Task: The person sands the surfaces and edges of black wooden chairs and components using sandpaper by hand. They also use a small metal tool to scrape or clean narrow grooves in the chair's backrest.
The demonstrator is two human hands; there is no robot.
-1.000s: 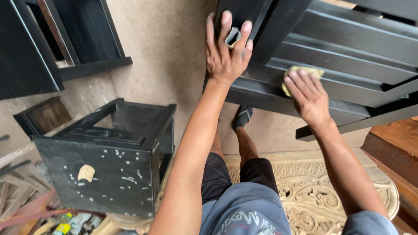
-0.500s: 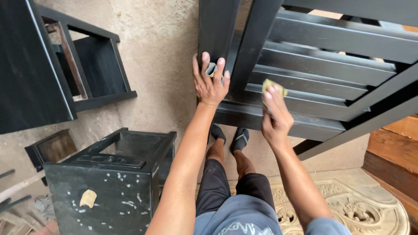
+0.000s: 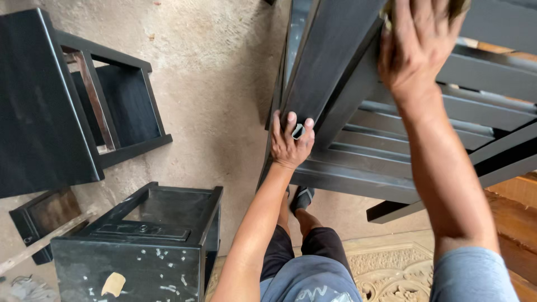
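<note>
Since half a second ago we see the right hand point(image 3: 419, 47) has climbed from the lower slats to the top edge of the picture, while the left hand point(image 3: 291, 144) has stayed on the same dark beam.

In the head view, the right fingers press flat on the black slatted frame point(image 3: 403, 162); whatever yellowish pad lies beneath them is almost wholly hidden and cut off, so we cannot tell whether they grip it. The left fingers curl around the beam's edge, clenched on it. The frame tilts, its one thick beam running from lower left up to upper right, its slats crossing rightward. On the floor point(image 3: 224, 84) we count two other black pieces: an open frame point(image 3: 67, 112) and a paint-flecked box point(image 3: 134, 246).
</note>
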